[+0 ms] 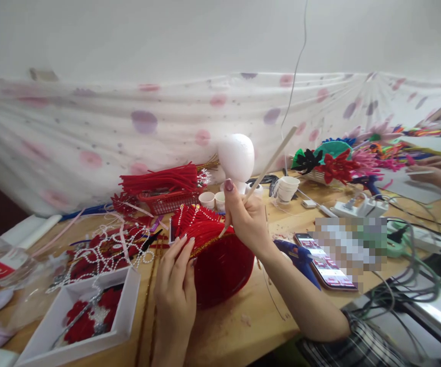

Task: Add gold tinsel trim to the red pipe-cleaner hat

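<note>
A red piece like a headdress is in front of me, with a smooth, shiny hollow side, a gold trim along its edge and strings of pearls over its red ridged top. My left hand grips its left edge, fingers resting on the gold trim and thumb hidden. Above it, my right hand is closed around a pale wooden stick. The stick slants up to the right, and its lower tip meets the gold trim. Whether anything is on the tip is too small to tell.
A white foam head stands behind, near red pipe cleaners and paper cups. Left are pearl strings and a white box. Right are a blue glue gun, a phone, cables and another person's hands.
</note>
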`<state>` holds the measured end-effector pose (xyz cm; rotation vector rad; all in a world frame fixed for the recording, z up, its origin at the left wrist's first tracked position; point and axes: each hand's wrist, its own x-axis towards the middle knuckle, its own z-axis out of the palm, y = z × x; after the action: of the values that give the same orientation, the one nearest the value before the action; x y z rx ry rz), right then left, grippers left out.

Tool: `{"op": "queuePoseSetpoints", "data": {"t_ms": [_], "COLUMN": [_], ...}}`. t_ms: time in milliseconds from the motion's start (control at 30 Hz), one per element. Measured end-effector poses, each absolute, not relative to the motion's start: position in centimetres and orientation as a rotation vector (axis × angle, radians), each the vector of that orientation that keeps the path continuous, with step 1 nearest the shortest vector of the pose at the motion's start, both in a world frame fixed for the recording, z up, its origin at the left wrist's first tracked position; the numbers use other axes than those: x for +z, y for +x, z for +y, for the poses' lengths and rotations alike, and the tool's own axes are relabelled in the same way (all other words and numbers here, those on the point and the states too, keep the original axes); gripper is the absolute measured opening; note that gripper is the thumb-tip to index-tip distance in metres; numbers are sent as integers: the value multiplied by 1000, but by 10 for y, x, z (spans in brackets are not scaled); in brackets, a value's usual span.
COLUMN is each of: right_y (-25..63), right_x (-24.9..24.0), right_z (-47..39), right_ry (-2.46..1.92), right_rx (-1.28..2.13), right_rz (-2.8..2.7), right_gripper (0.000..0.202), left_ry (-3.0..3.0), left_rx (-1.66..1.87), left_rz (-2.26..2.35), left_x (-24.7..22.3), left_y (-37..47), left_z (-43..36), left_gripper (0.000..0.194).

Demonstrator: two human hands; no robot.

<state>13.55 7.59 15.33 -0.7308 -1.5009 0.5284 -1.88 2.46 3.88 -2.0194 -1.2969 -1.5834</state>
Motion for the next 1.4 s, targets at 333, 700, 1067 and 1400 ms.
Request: {"op": "queuePoseSetpoints", "data": {"t_ms": [333, 700, 1067, 1400], "right_y": [135, 137, 137, 140], "right_x": [148, 152, 145, 144], "right_z": [80, 78, 81, 81], "right_ry": [-690, -706, -710, -683], "right_rx": [489, 573, 610, 596], "right_rz": [-1504, -1412, -1420, -1360], "right_gripper": [69, 73, 73, 71], "left_ry": [-2000, -1978, -1973, -1959], "left_rx": [-1618, -1641, -1636, -1666], "left_rz": [-1274, -1235, -1238, -1303], "left_x": [39, 40, 41, 38], "left_y": [-19, -21, -21, -20], "left_z": [24, 24, 24, 23], "left_gripper": [43, 41, 42, 41]}}
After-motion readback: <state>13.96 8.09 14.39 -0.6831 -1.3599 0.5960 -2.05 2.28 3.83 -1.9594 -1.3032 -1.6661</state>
